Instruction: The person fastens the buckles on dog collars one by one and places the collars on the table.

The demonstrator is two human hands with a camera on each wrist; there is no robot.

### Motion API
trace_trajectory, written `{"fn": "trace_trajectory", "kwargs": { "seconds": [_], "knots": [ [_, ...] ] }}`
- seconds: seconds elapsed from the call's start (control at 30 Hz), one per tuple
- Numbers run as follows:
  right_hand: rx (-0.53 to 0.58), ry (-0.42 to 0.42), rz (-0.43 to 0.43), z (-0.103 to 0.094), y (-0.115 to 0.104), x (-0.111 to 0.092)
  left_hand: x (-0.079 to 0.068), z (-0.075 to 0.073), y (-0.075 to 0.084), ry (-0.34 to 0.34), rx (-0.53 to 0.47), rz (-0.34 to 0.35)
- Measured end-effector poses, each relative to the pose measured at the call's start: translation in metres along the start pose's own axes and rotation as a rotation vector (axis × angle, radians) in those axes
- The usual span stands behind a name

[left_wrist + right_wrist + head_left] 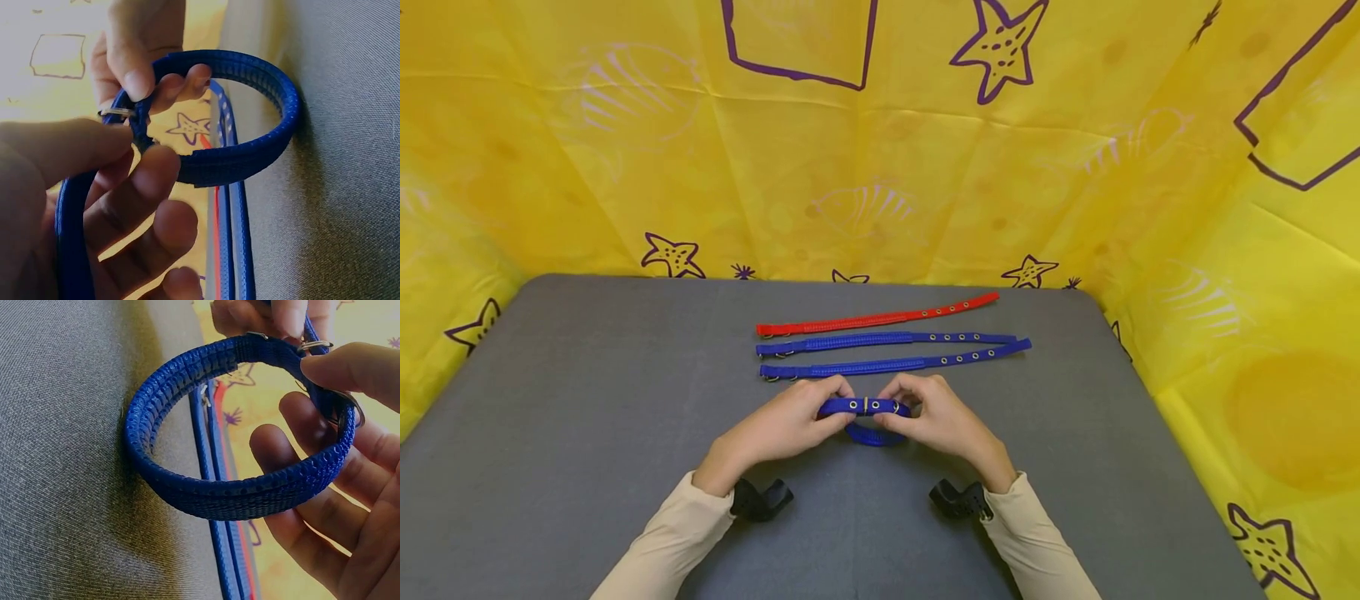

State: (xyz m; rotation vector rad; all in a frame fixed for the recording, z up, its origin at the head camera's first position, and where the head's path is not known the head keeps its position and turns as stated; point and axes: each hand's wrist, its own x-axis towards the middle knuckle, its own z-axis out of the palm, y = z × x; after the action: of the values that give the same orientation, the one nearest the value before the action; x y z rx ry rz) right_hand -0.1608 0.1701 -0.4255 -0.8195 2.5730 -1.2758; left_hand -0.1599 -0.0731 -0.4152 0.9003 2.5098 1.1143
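A blue pet collar (874, 437), bent into a closed loop, is held between both hands near the middle of the table. My left hand (801, 417) pinches the strap on the left of the metal buckle (865, 405); its loose end hangs past the palm in the left wrist view. On the other side, my right hand (940, 417) pinches the band close to the D-ring (356, 411). Two eyelets show either side of the buckle. The padded part (250, 503) of the loop hangs below the fingers, close over the grey cloth.
Beyond the hands, a red collar (857, 322) and two blue collars, one farther (857, 340) and one nearer (865, 367), lie stretched out side by side on the grey table (587, 417). Yellow printed cloth (865, 150) walls the back and sides.
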Motion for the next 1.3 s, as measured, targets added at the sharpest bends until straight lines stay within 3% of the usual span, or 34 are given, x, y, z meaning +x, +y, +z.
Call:
{"fn": "trace_trajectory", "kwargs": {
  "seconds": [0.27,0.53,0.83,1.3],
  "knots": [
    [-0.003,-0.032,-0.032,-0.0024,-0.0005,-0.0013,-0.0029,-0.0053,-0.0065,-0.164,-0.155,0.014],
    [-0.001,-0.037,-0.056,-0.0042,-0.001,-0.0008,-0.0029,-0.0098,-0.0062,-0.234,-0.254,-0.011],
    [0.02,-0.032,-0.057,-0.0024,0.0002,-0.0008,-0.0021,-0.0074,-0.0079,-0.229,-0.283,0.0],
    [0.043,0.0,-0.039,0.0004,0.0018,0.0003,0.0005,-0.0005,-0.0077,-0.126,-0.366,-0.018]
  ]
}}
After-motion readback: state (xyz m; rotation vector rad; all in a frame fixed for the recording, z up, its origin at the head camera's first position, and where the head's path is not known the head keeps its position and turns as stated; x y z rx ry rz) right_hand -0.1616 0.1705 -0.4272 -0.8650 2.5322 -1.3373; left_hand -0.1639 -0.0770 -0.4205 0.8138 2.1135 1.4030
